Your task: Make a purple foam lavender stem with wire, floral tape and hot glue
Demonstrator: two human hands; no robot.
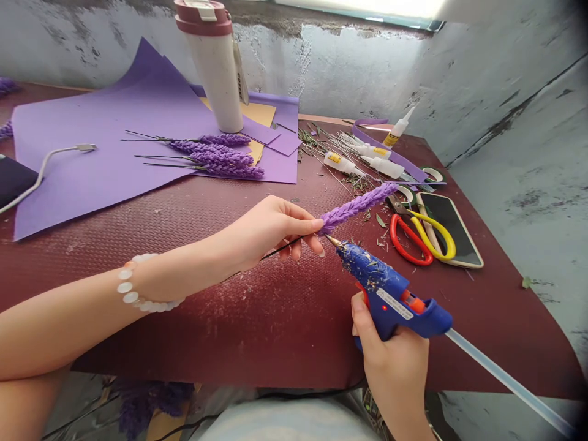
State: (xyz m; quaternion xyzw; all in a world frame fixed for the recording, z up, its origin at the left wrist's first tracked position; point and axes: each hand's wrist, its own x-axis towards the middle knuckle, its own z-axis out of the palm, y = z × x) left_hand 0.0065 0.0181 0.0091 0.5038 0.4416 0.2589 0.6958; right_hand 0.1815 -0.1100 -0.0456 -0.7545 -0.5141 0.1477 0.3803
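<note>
My left hand (271,229) pinches a thin dark wire stem at the base of a purple foam lavender sprig (356,207), which slants up to the right above the dark red table (239,294). My right hand (395,367) grips the handle of a blue hot glue gun (390,288). The gun's nozzle tip touches or nearly touches the sprig's lower end, just beside my left fingertips. A clear glue stick (505,380) sticks out of the back of the gun to the lower right.
Several finished lavender sprigs (220,156) lie on purple foam sheets (101,135) at the left. A white tumbler (215,67) stands behind them. Scissors with red and yellow handles (420,236), a phone (452,226), glue bottles (362,156) and wire stems lie at the right.
</note>
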